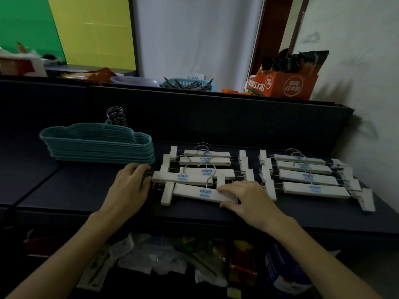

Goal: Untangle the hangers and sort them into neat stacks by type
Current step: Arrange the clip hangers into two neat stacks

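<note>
**Squaring up the middle group of clip hangers**

We have three groups on the dark surface: a tidy stack of teal velvet hangers at the left, hooks toward the back; a loose, overlapping group of white clip hangers in the middle; and a neater row of the same white type to the right, well apart from the teal stack.

Our left hand rests with slightly bent fingers against the left end of one middle hanger, touching it rather than clasping it. Our right hand lies over the right end of the nearest hanger, thumb at its front edge and fingers across the top; it looks like a light pinch, though we cannot be sure.

Every white hanger lies flat with its long axis running left to right and its metal hook toward the back wall. The nearest sits slightly skewed.

We judge these as light, rigid bars that slide easily. The thin wire rods and sliding clips snag neighbours, so holding the bar ends seems best, lifting clear before shifting.
</note>
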Available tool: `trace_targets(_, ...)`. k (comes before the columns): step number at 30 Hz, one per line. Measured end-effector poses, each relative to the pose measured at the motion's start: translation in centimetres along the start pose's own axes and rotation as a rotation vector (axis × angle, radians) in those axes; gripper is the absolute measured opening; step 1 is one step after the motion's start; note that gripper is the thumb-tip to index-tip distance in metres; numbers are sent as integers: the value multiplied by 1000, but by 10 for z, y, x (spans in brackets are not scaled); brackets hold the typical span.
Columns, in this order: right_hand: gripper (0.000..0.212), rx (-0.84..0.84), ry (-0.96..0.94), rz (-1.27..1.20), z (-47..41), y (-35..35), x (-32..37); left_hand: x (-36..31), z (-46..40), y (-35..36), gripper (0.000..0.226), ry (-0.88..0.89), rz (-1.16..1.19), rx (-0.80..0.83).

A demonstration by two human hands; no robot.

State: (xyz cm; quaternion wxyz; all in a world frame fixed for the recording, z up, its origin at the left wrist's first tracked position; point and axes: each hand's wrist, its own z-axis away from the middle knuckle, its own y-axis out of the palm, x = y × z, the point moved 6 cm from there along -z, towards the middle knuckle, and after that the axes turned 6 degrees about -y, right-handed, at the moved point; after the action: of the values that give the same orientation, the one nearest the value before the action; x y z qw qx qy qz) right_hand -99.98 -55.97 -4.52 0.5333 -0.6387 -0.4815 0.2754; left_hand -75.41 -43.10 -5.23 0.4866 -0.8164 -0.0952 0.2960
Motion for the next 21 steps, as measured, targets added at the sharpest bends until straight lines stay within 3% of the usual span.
trace_targets(11,39,-146,0,-239,11,-4,2,11,4,-8,23,4,207,-103)
trace_targets(21,42,-197,63,-149,40,-16,-7,-18,9,2,22,109,294,-84)
